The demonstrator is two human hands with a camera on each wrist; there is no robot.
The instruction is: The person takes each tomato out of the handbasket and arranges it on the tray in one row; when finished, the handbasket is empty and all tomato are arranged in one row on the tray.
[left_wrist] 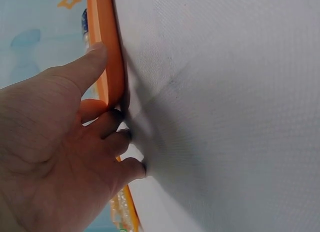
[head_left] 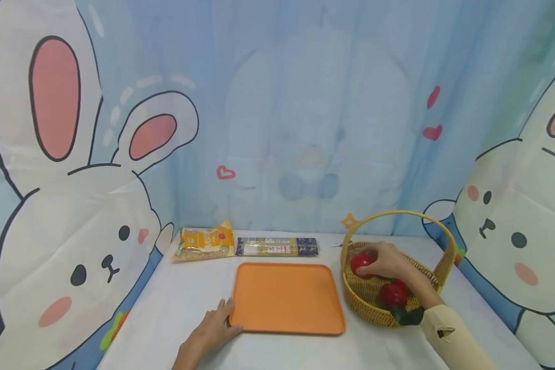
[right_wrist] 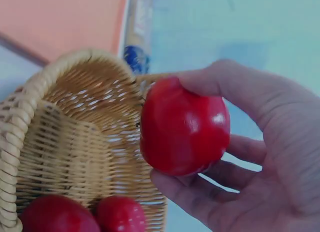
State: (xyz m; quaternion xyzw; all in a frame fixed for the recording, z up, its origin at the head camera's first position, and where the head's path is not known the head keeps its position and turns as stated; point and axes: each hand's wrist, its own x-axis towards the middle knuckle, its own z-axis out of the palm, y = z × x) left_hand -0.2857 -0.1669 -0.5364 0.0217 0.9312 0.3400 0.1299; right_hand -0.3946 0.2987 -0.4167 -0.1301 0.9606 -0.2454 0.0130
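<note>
My right hand [head_left: 385, 261] grips a glossy red apple [right_wrist: 186, 127] between thumb and fingers, inside the opening of a wicker basket [head_left: 362, 303]. Lower in the basket sit more red fruits [head_left: 393, 296], two of which show in the right wrist view, a larger red one [right_wrist: 59, 215] beside a smaller one [right_wrist: 121, 215]. My left hand [head_left: 213, 328] holds the near left corner of an orange tray [head_left: 288, 298]. In the left wrist view its thumb lies along the tray's rim [left_wrist: 111, 52], and the other fingers bend round the corner, their tips at the white tabletop.
Behind the tray lie a yellow bag of grain [head_left: 205, 243] and flat clear-and-blue packs [head_left: 277, 247]. The basket's tall handle [head_left: 400, 212] arches over the right hand. A dark band [head_left: 407, 315] is on the right wrist. A curtain with rabbits [head_left: 305, 103] hangs behind the white table [head_left: 166, 303].
</note>
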